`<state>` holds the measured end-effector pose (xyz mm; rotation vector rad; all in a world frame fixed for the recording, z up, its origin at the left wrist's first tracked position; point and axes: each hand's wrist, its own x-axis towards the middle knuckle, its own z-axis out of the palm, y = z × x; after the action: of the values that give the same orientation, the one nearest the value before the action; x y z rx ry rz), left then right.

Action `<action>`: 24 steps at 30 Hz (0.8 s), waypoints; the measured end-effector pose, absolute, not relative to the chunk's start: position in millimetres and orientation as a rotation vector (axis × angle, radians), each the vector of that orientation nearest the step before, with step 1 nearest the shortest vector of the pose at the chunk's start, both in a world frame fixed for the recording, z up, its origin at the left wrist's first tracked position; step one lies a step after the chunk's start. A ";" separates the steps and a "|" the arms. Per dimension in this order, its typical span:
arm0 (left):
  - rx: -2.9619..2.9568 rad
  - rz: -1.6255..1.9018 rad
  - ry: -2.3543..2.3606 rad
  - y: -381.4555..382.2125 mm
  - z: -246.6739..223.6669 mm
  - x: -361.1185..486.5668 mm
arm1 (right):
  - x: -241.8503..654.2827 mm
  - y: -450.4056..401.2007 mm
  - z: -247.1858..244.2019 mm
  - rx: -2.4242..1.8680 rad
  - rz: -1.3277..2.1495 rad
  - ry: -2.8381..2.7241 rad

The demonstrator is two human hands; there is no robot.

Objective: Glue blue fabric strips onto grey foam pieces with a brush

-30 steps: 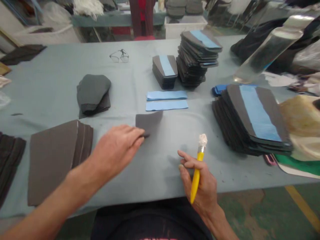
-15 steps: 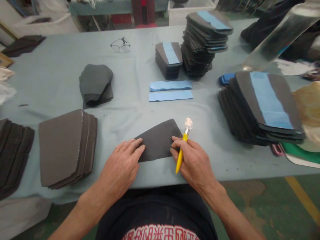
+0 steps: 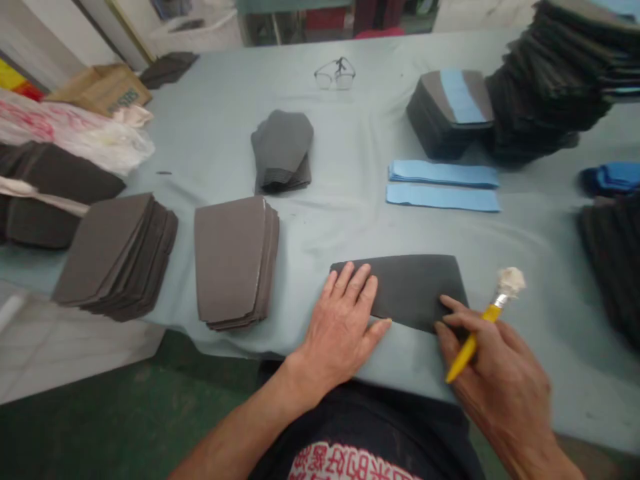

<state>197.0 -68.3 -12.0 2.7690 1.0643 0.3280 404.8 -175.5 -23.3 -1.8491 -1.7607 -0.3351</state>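
A dark grey flat panel lies on the table close to its front edge. My left hand rests flat on the panel's left end with the fingers stretched out. At the other end, my right hand grips a yellow-handled brush and touches the panel with its fingertips. The brush's pale, clotted bristles point away from me. Beyond the panel lie two rows of light blue strips. To the left stands a stack of grey-brown panels.
Another panel stack and a tied bundle sit at the left. Curled dark pieces and glasses lie farther back. Stacks with blue bands rise at the back right. A dark stack stands at the right edge.
The view has swung left, so the table's things appear farther right. My left hand now lies flatter on the panel, which looks turned. The brush stays in my right hand.
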 end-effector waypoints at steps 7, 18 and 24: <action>2.589 0.642 1.082 -83.7 51.3 150.2 | 400.5 -183.5 -18.2 -1.912 -0.285 -1.587; 2.619 0.708 1.478 -17.5 44.3 23.9 | 317.3 -136.2 50.1 -1.271 0.763 -0.899; 2.544 0.840 1.481 -23.4 29.5 26.2 | 279.0 -88.3 40.7 -1.122 1.058 -0.754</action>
<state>26.2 -23.4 29.5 2.5437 1.4812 0.8400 279.0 -88.3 40.7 -1.1219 -0.7537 1.0578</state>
